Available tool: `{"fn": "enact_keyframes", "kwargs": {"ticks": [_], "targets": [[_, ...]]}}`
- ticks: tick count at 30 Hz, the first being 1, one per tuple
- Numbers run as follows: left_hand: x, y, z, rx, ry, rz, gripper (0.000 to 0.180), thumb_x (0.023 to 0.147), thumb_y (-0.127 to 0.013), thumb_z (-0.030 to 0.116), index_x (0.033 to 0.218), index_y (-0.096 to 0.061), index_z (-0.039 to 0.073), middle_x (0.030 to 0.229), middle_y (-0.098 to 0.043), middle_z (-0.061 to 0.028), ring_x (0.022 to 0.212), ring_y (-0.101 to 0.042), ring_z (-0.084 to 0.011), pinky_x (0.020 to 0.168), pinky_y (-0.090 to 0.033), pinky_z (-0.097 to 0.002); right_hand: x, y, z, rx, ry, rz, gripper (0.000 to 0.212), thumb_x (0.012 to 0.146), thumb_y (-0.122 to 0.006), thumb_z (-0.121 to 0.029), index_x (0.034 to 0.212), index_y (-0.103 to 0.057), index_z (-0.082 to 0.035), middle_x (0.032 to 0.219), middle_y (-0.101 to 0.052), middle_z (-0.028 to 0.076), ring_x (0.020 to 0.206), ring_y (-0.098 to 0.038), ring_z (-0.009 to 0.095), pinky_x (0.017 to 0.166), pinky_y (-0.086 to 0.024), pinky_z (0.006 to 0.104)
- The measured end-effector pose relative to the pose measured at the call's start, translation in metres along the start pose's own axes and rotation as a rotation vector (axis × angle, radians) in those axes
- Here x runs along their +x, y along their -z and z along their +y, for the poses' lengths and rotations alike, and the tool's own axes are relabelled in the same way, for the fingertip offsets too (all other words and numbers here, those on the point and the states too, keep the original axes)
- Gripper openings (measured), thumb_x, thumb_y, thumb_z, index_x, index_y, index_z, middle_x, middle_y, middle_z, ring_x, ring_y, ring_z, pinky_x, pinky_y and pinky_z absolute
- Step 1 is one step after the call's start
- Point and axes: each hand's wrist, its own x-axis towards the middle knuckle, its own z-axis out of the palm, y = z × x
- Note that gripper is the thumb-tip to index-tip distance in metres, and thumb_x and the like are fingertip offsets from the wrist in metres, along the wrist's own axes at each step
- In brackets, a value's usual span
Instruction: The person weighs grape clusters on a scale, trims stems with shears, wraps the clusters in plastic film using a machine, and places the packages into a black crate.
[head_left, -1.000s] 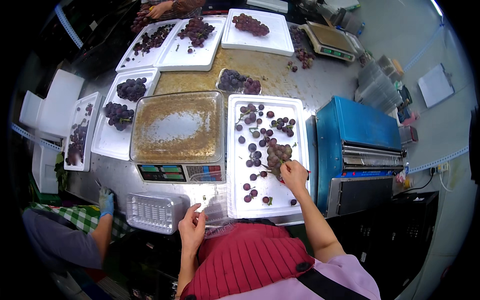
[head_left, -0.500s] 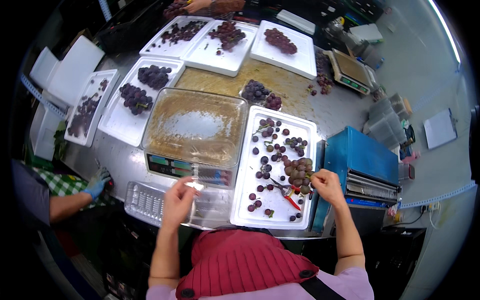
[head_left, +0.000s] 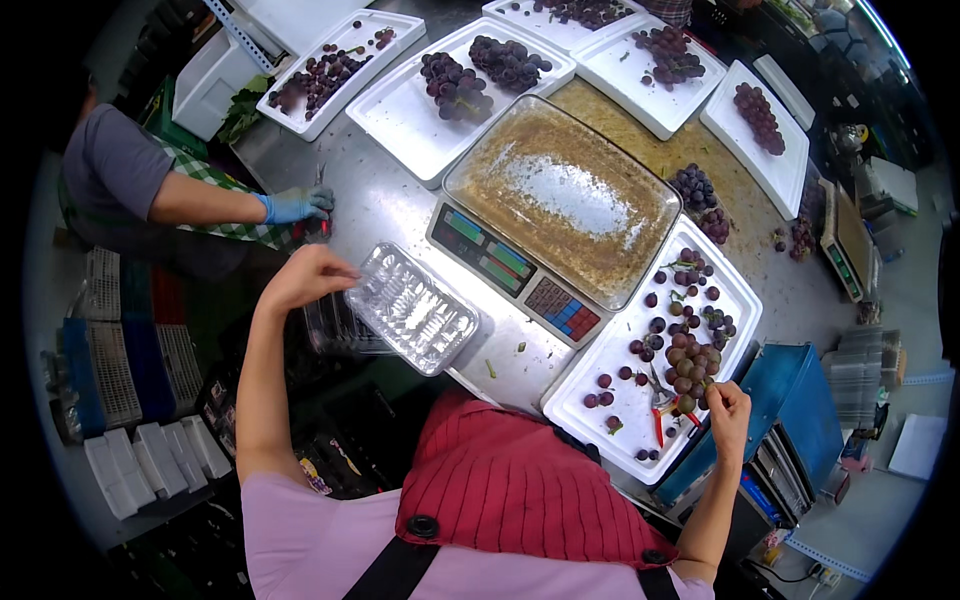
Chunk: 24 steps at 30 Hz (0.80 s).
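Note:
My right hand (head_left: pixel 729 408) pinches the stem end of a reddish-green bunch of grapes (head_left: pixel 692 364), which rests over a white foam tray (head_left: pixel 572 395). Red-handled snips (head_left: pixel 662 408) lie beside the bunch, among loose dark grapes. At the left, my left hand (head_left: pixel 308 277) has its fingertips closed at the rim of a clear plastic container (head_left: pixel 418 312) with a ribbed bottom. Beneath that hand, more clear plastic hangs over the dark table edge; whether it joins the container I cannot tell. Between my hands stands a scale (head_left: pixel 560 200), its metal pan bare and stained.
A co-worker's blue-gloved hand (head_left: pixel 297 205) is close by at the left. White foam trays with dark grapes line the far side, one tray (head_left: pixel 400 108) holding two bunches. Small bunches (head_left: pixel 692 187) sit behind the scale. A blue machine (head_left: pixel 780 395) flanks my right arm.
The view has swung left. My left hand has moved from the scale's front to the container's rim, and the clear plastic before the scale's keypad is gone. My right hand keeps the bunch.

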Motion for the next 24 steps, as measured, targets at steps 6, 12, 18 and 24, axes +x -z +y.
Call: {"fn": "enact_keyframes", "kwargs": {"ticks": [6,12,18,24], "targets": [[0.069,-0.024,0.027,0.374,-0.414,-0.16,0.008,0.066,-0.071,0.009,0.074,-0.072,0.008,0.077,-0.065,-0.0066,0.08,-0.058,-0.027,0.072,-0.047,-0.0362,0.002,0.0,-0.007,0.017,0.006,-0.028,0.017,0.081,-0.061,-0.009,0.074,-0.06,0.007,0.061,-0.044,0.003,0.057,-0.041,0.009,0.052,-0.031,0.0277],[0.081,-0.022,0.054,0.423,-0.349,-0.193,0.034,0.06,-0.075,0.008,0.093,-0.067,0.007,0.091,-0.061,-0.009,0.095,-0.053,-0.0302,0.086,-0.043,-0.0388,-0.021,-0.004,0.007,-0.049,0.014,0.04,0.011,0.078,-0.061,-0.006,0.072,-0.062,0.004,0.06,-0.048,0.006,0.053,-0.045,0.012,0.05,-0.034,0.0283],[0.108,-0.014,0.117,0.216,-0.443,-0.05,0.027,0.072,-0.07,0.01,0.098,-0.066,0.004,0.096,-0.065,-0.0118,0.097,-0.058,-0.0306,0.084,-0.046,-0.0382,-0.029,-0.033,0.027,-0.246,0.087,0.114,0.007,0.076,-0.061,-0.006,0.073,-0.065,-0.002,0.068,-0.057,0.015,0.061,-0.059,0.031,0.056,-0.046,0.0381],[0.207,-0.055,0.199,-0.11,-0.469,-0.037,0.017,0.083,-0.065,0.014,0.089,-0.067,-0.002,0.08,-0.067,-0.0105,0.075,-0.064,-0.0158,0.067,-0.049,-0.0299,-0.038,-0.053,0.052,-0.354,0.286,0.231,0.005,0.075,-0.066,-0.004,0.078,-0.063,-0.002,0.067,-0.053,0.012,0.06,-0.056,0.029,0.054,-0.045,0.0396]]}}
